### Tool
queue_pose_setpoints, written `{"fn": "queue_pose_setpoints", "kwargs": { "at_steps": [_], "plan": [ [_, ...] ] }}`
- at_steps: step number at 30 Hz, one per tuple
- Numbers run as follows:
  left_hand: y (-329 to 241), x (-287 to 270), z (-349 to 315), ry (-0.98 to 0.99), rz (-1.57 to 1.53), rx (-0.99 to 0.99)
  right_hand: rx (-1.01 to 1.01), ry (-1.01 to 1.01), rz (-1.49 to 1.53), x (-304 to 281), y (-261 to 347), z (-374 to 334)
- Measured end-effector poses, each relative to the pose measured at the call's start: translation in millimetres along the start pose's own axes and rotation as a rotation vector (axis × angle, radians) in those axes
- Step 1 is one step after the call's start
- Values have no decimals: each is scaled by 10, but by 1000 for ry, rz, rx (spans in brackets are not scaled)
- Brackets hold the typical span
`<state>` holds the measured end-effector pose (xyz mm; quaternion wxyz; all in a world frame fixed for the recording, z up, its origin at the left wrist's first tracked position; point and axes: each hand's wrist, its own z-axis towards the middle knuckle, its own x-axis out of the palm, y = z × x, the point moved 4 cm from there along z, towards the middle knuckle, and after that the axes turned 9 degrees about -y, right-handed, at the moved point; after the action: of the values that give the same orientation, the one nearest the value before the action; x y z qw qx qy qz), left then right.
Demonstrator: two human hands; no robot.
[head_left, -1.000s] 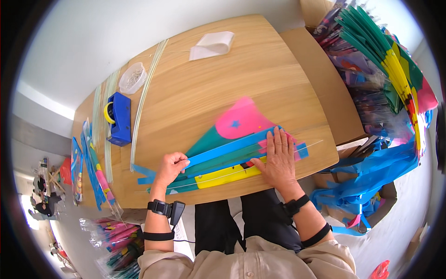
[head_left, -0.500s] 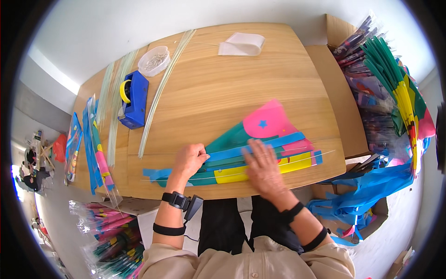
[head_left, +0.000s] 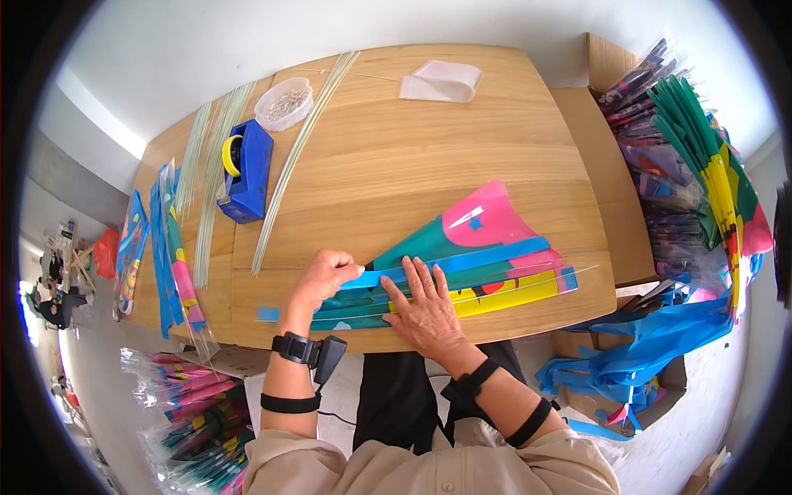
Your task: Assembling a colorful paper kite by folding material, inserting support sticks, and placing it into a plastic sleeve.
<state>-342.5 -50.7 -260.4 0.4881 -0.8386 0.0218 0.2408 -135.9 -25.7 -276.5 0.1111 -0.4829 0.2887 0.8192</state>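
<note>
A folded kite (head_left: 421, 239) in green, pink and yellow lies along the near edge of the table, narrowing toward the left. Thin pale rods (head_left: 536, 283) run along its near side. A blue ribbon strip (head_left: 503, 254) stretches lengthwise on top of it. At the strip's left end my left hand (head_left: 318, 280) is closed, thumb and fingertip pinching it. My right hand (head_left: 425, 313) lies flat on the middle of the kite, fingers spread, with fingertips across the strip. Part of the yellow panel is hidden under that hand. Another blue end (head_left: 268, 314) sticks out beyond my left wrist.
On the table (head_left: 363, 181) stand a blue tape dispenser (head_left: 247, 177) and a white tub of small pieces (head_left: 284, 104). Long thin rods (head_left: 305, 157) lie beside them. A white folded strip (head_left: 441, 81) is at the back. Boxes of packed kites (head_left: 660, 165) and blue strips (head_left: 635, 355) flank the right.
My right hand has slid left along the kite, closer to my left hand. My left hand has shifted slightly left, keeping its pinch on the strip.
</note>
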Motion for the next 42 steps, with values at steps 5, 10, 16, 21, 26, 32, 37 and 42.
{"fn": "queue_pose_setpoints", "kwargs": {
  "at_steps": [5,10,16,21,26,32,37,42],
  "plan": [
    [-111,337,53,-166,-34,285,-19,-11,23,2,14,1],
    [-131,454,109,-178,154,355,-33,-19,58,-10,-22,-23],
    [-266,429,69,-156,267,435,-38,-30,116,-45,-51,-31],
    [-273,434,65,-158,259,361,-16,-59,117,-24,-3,-2],
    [-278,432,54,-154,182,313,24,-47,96,-55,38,29],
    [-295,413,44,-168,217,314,12,-95,115,-40,26,1],
    [-290,404,59,-148,203,321,14,-78,120,-39,32,51],
    [-215,410,98,-231,174,435,92,0,39,-11,35,139]
  ]
}}
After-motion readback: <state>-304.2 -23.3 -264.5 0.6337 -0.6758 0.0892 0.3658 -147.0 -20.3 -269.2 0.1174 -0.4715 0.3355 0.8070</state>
